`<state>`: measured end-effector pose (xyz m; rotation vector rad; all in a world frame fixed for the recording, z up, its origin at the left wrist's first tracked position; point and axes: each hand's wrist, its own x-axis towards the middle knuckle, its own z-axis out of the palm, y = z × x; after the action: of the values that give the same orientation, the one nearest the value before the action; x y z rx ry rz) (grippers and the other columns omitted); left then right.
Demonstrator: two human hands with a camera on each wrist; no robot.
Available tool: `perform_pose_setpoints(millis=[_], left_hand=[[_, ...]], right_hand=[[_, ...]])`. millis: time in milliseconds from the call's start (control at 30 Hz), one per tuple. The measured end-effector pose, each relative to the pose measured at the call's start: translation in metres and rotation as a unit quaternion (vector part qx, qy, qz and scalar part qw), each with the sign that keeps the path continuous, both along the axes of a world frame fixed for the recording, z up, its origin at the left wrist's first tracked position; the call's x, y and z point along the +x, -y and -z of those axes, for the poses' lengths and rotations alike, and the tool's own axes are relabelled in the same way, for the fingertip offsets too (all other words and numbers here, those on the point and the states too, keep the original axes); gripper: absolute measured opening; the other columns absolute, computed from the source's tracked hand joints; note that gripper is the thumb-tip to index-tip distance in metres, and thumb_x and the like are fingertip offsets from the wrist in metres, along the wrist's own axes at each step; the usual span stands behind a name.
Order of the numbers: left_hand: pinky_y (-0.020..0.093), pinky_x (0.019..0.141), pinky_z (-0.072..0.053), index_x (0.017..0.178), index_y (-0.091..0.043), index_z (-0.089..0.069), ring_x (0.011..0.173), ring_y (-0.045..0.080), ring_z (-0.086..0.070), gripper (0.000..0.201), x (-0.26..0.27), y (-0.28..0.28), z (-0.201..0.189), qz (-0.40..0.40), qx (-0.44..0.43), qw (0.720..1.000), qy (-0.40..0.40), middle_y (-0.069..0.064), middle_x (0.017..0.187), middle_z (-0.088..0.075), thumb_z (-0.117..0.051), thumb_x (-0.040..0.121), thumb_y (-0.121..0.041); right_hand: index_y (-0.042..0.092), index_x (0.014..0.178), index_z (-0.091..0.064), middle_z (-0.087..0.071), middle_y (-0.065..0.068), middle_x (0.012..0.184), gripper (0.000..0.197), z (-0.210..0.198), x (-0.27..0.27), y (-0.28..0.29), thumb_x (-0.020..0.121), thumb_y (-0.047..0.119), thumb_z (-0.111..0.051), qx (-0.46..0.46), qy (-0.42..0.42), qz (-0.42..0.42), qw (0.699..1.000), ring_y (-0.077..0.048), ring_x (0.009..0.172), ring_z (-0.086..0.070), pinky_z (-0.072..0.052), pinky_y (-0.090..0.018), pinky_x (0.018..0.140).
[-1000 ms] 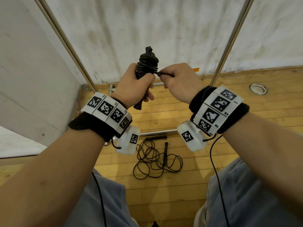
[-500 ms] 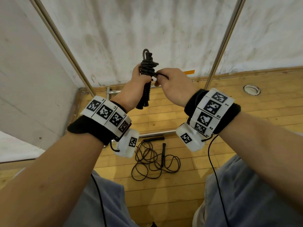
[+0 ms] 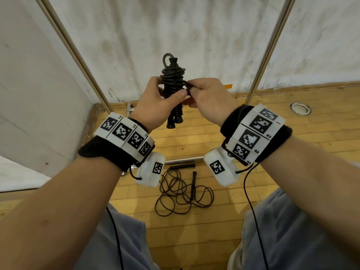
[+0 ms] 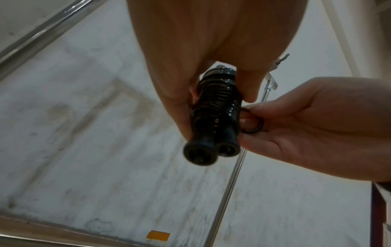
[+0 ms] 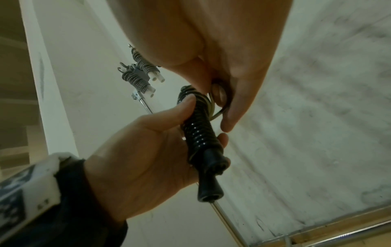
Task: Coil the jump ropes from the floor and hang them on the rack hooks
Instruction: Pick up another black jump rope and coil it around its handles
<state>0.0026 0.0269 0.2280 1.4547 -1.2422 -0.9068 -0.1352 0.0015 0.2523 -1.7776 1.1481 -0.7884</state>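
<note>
A black jump rope (image 3: 173,82) (image 4: 215,107) (image 5: 198,132) is coiled tightly round its two handles and stands upright in front of me. My left hand (image 3: 155,102) (image 5: 148,150) grips the bundle round its middle. My right hand (image 3: 206,96) (image 4: 306,127) pinches a small loop of the cord (image 4: 251,120) at the bundle's right side. A second black jump rope (image 3: 183,191) lies in a loose tangle on the wooden floor between my knees. Two coiled ropes with white handles (image 5: 139,75) hang high on the rack.
Two slanted metal rack poles (image 3: 78,53) (image 3: 266,49) rise against the stained white wall. A low rack bar (image 3: 183,159) crosses the floor just behind the loose rope. A round metal floor fitting (image 3: 300,108) sits at the right. My grey-trousered knees fill the bottom corners.
The bundle turned more upright and rose a little, with a small loop now showing at its top. Both hands kept their hold and came closer together.
</note>
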Motion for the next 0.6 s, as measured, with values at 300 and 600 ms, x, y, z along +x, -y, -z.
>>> perform_pose_setpoints(millis=[300,600], left_hand=[[0.05,0.085,-0.055,0.108,-0.023,-0.043,0.102,0.027,-0.063,0.047,0.002,0.0052,0.0004,-0.006,0.006,0.999,-0.038,0.005,0.108,-0.06,-0.074,0.074,-0.033],[0.042,0.055,-0.057,0.109,-0.015,-0.044,0.061,0.014,-0.06,0.046,0.0029,0.0082,0.0025,0.002,0.0,1.0,-0.019,0.005,0.088,-0.059,-0.075,0.074,-0.021]], right_hand=[[0.011,0.09,-0.073,-0.069,0.005,0.078,0.014,0.0004,-0.0061,0.0046,0.089,0.01,-0.058,-0.056,0.03,0.045,0.997,-0.008,0.072,-0.069,-0.057,-0.033,0.079],[0.009,0.079,-0.073,-0.071,-0.013,0.081,0.017,0.0039,-0.0013,0.0038,0.087,0.004,-0.059,-0.044,0.037,0.027,0.998,-0.028,0.085,-0.068,-0.055,-0.045,0.084]])
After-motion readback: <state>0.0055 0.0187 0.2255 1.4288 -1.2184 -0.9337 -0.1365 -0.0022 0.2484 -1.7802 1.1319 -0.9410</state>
